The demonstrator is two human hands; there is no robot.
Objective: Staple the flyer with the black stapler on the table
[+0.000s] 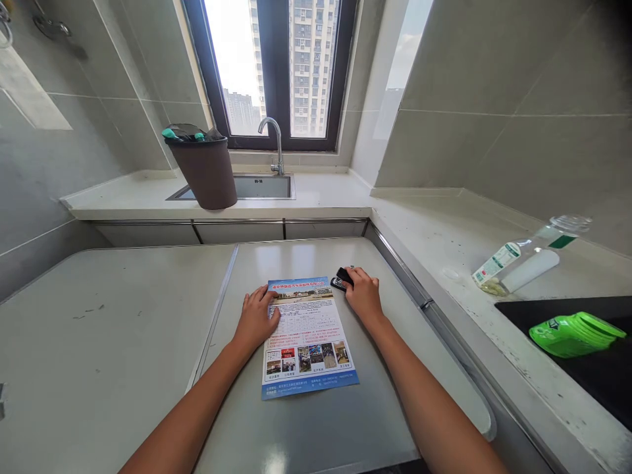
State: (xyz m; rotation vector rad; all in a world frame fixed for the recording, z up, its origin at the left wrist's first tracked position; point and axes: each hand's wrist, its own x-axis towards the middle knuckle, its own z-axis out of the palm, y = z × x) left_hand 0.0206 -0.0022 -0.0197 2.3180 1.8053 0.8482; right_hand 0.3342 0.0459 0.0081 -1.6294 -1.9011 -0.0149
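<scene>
A printed flyer point(309, 339) with a blue border and small photos lies flat on a grey tabletop point(316, 434). My left hand point(257, 318) rests on the flyer's upper left edge, fingers stretched out and flat on the paper. My right hand point(363, 291) sits just beyond the flyer's upper right corner, its fingers curled over a small black object point(340, 279) that lies on the table. What that object is I cannot tell.
A brown bin point(207, 170) stands on the white counter beside a sink point(261, 187) and tap under the window. On the right counter lie a clear plastic bottle point(526, 258) and green plastic pieces point(575, 333) on a black surface.
</scene>
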